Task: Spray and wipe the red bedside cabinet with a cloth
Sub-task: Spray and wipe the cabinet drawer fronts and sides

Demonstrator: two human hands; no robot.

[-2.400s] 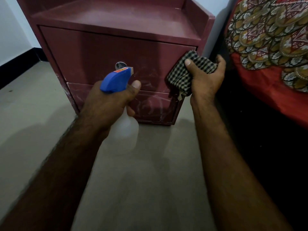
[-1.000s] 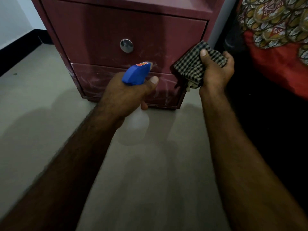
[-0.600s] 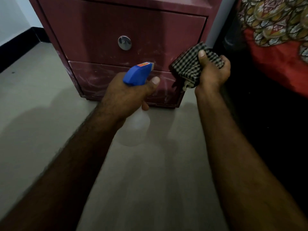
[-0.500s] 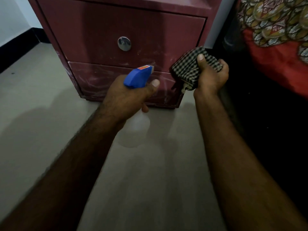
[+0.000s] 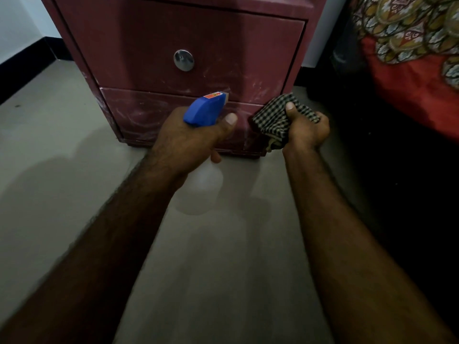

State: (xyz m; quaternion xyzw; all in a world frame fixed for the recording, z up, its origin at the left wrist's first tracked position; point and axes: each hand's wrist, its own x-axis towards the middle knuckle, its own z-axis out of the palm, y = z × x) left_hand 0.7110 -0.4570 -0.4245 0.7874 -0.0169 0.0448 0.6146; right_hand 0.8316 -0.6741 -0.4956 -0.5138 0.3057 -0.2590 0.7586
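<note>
Cabinet: the red bedside cabinet (image 5: 211,38) is standing on the floor (image 5: 223,281) against the far wall, beside the bed.
Cabinet front: two drawer fronts are facing the camera. The upper drawer (image 5: 238,53) is carrying a round metal knob (image 5: 183,60). Pale smears and scuffs are streaking the lower drawer (image 5: 139,112) and the upper one's lower right part.
Left hand: the left hand (image 5: 183,142) is gripping the spray bottle (image 5: 206,111) round its neck, the thumb lying under the blue head. The nozzle is pointing at the seam between the drawers, and the clear body is hanging below the fist.
Right hand: the right hand (image 5: 306,131) is clutching the checked cloth (image 5: 273,120) in a bunch, thumb pressing on top, at the cabinet's lower right corner. Whether the cloth is touching the wood cannot be told.
Floor: smooth grey, taking soft shadows under both forearms.
Room: a white wall (image 5: 19,18) with a black skirting (image 5: 22,68) is running along the left. A red patterned bedcover (image 5: 409,45) is hanging at the right, with darkness below it.
</note>
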